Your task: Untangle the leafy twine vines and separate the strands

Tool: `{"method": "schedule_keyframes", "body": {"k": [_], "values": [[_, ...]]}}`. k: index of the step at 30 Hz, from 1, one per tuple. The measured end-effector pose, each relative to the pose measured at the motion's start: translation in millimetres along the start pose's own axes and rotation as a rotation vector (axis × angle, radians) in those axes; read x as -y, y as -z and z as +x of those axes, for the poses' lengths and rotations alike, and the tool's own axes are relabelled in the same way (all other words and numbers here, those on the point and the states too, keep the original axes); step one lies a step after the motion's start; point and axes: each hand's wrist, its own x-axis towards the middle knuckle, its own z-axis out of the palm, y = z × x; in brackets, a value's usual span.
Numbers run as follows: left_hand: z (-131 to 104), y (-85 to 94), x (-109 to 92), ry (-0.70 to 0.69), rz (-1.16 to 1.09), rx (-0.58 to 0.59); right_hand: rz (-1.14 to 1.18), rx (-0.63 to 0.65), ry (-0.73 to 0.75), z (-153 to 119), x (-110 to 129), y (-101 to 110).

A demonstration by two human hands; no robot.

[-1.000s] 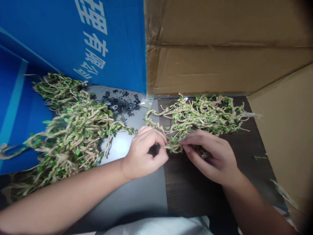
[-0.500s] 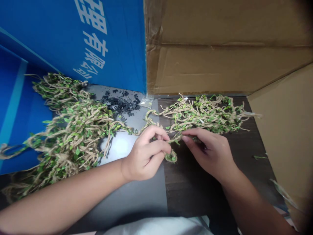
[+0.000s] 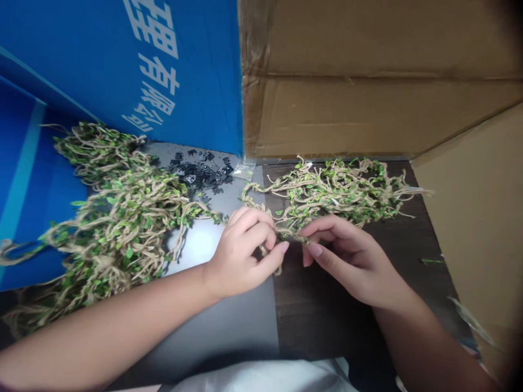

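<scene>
Tan/grn leafy twine (image 3: 291, 234) looks thin, twisted, w/ slight bend.

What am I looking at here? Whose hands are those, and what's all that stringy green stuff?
There's no robot here, just a person's two bare hands. The camera is worn on that person's head and looks forward and down.

The left hand and right hand hold a leafy cord between them: brown string with little green leaves.

More of it lies on the surface, in a left heap and a right heap. Between them, farther back, are small dark flakes. Behind stand a blue panel and brown cardboard.
</scene>
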Motion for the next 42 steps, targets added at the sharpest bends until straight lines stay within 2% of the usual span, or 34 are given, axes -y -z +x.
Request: {"method": "schedule_keyframes", "body": {"k": [3,9,19,24,30,34,42], "values": [[-1.9,-1.6,0.7,-0.071,0.032,-0.031,0.025,0.065,-0.001,-1.7,-3.2,-3.8],[-2.9,1.7,-2.3,-0.159,0.061,0.014,0.094,0.110,-0.014,-1.5,-6.6,-9.5],[-1.4,0.4,-3.2,-0.155,0.046,0.017,-0.077,0.086,0.007,-0.3,-6.6,-12.1],[-0.5,0.5,-3.9,-0.144,0.048,0.010,-0.279,0.033,0.038,1.0,-4.4,-6.7],[-0.6,0.1,-2.2,-0.151,0.015,0.045,-0.356,0.029,0.116,7.1,-3.2,-1.1],[-0.9,-0.2,-1.7,-0.156,-0.005,0.089,-0.392,0.046,0.161,8.5,-4.7,0.4],[-0.7,-0.9,-1.3,-0.145,0.022,0.081,-0.458,0.102,0.199,8.2,-1.4,7.9]]}}
